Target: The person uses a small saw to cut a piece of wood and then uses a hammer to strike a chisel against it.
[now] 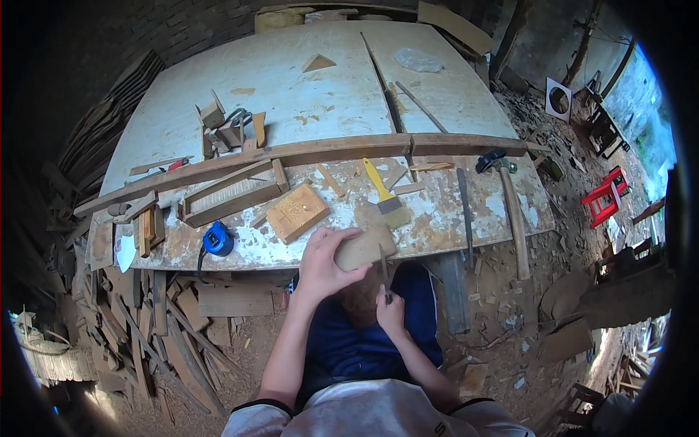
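Observation:
My left hand [325, 264] grips a tan, flat wooden piece [368, 246] with rounded corners, its thumb below and its fingers over the top, just off the bench's front edge. Lower and to the right, my right hand [391, 312] is closed round the dark handle of a narrow-bladed tool [384, 261]. Its blade points up and overlaps the right end of the wooden piece; I cannot tell whether it is a knife or a file. Just beyond my left hand lies a light wooden block [298, 212]. A yellow-handled paintbrush [377, 183] lies past the wooden piece.
A long wooden beam [320, 149] crosses the worn workbench [284, 87]. A blue tape measure [217, 239] and a wooden frame [233, 193] lie left. At right, a hammer [512, 204] overhangs the front edge beside a dark bar [464, 211]. Scrap wood [175, 342] covers the floor.

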A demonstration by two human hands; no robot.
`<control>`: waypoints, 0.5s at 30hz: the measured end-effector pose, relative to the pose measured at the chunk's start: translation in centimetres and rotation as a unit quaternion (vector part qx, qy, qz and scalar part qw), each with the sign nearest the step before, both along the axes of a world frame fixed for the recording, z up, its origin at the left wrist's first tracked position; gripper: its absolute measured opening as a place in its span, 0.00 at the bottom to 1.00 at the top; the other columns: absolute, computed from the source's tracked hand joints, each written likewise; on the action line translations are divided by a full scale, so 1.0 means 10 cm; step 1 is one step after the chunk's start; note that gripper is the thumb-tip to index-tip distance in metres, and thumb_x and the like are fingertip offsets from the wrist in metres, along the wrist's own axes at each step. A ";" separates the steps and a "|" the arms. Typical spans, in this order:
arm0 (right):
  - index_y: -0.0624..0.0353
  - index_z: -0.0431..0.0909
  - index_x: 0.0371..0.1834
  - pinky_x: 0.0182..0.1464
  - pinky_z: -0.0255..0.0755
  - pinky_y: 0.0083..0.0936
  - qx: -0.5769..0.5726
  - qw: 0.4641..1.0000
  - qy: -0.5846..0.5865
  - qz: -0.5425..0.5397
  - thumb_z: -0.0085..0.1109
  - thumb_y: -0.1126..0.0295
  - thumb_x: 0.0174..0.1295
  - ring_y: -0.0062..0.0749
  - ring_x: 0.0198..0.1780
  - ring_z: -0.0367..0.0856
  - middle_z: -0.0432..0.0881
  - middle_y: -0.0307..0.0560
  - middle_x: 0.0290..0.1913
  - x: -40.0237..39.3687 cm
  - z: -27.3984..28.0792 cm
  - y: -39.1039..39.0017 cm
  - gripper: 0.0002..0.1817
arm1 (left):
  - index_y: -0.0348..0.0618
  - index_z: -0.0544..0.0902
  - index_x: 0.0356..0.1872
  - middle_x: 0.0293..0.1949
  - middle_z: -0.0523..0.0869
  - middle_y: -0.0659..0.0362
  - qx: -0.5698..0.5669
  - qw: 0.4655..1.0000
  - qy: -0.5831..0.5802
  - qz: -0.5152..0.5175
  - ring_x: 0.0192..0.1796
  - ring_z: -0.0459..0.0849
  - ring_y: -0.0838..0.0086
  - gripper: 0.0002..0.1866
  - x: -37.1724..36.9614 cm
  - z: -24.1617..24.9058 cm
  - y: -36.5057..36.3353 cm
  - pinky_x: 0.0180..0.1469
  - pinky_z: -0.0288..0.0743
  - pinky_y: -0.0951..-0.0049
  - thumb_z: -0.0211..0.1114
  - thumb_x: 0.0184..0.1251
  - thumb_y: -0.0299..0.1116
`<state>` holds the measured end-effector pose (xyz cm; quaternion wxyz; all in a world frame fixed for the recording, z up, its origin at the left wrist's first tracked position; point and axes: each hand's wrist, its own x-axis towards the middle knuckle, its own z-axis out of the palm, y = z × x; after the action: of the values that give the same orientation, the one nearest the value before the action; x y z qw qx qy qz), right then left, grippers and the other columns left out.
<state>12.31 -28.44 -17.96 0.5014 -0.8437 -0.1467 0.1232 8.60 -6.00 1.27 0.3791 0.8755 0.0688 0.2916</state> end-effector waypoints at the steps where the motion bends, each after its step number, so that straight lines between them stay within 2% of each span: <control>1: 0.67 0.86 0.32 0.39 0.78 0.59 0.024 1.000 -0.006 0.004 0.55 0.58 0.87 0.73 0.37 0.88 0.86 0.66 0.27 0.05 0.16 0.01 0.26 | 0.44 0.92 0.64 0.53 0.95 0.58 -0.025 1.000 -0.013 0.005 0.50 0.86 0.63 0.39 0.01 -0.03 0.04 0.59 0.84 0.63 0.91 0.44 0.37; 3: 0.67 0.83 0.29 0.38 0.77 0.53 0.001 1.000 -0.010 0.009 0.57 0.59 0.87 0.63 0.33 0.89 0.84 0.61 0.25 0.05 0.08 -0.07 0.26 | 0.44 0.92 0.63 0.53 0.95 0.57 -0.058 0.998 -0.002 0.023 0.51 0.87 0.61 0.38 0.00 -0.01 0.03 0.62 0.83 0.62 0.91 0.43 0.37; 4: 0.66 0.82 0.28 0.38 0.76 0.50 -0.005 1.000 -0.018 0.010 0.58 0.59 0.87 0.57 0.31 0.89 0.84 0.58 0.24 0.11 0.00 -0.07 0.26 | 0.43 0.92 0.63 0.53 0.95 0.57 -0.037 0.999 0.011 0.025 0.51 0.87 0.61 0.38 -0.02 0.00 -0.01 0.62 0.83 0.62 0.91 0.43 0.36; 5: 0.66 0.81 0.29 0.37 0.75 0.49 0.004 0.999 -0.053 0.011 0.58 0.59 0.87 0.57 0.30 0.88 0.83 0.58 0.24 0.10 -0.19 -0.11 0.26 | 0.43 0.92 0.62 0.52 0.95 0.57 -0.013 0.999 0.021 0.026 0.51 0.87 0.62 0.38 -0.03 0.01 -0.05 0.62 0.83 0.62 0.91 0.43 0.36; 9: 0.66 0.82 0.30 0.36 0.75 0.50 0.001 0.999 -0.025 0.022 0.56 0.61 0.87 0.60 0.31 0.88 0.84 0.60 0.25 0.11 0.26 0.01 0.24 | 0.45 0.92 0.62 0.50 0.96 0.59 0.021 0.999 0.018 0.016 0.50 0.86 0.62 0.38 -0.03 0.02 -0.05 0.59 0.83 0.61 0.92 0.42 0.37; 12: 0.69 0.86 0.33 0.40 0.77 0.63 0.003 0.998 -0.053 0.017 0.56 0.58 0.87 0.74 0.36 0.88 0.87 0.69 0.29 0.13 0.13 0.04 0.26 | 0.46 0.92 0.62 0.50 0.95 0.60 0.019 0.999 0.021 0.015 0.50 0.85 0.63 0.39 -0.01 0.02 -0.05 0.58 0.83 0.62 0.93 0.41 0.38; 15: 0.69 0.86 0.35 0.39 0.76 0.63 0.028 0.999 -0.046 0.004 0.56 0.59 0.87 0.75 0.36 0.87 0.86 0.69 0.29 0.08 0.04 0.01 0.25 | 0.47 0.93 0.63 0.49 0.94 0.60 0.024 0.999 0.016 0.013 0.49 0.85 0.63 0.39 0.00 0.03 -0.04 0.58 0.83 0.63 0.93 0.41 0.39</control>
<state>13.11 -28.38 -17.51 0.5170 -0.8336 -0.1761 0.0825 8.57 -6.41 1.57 0.3528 0.8880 0.0790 0.2840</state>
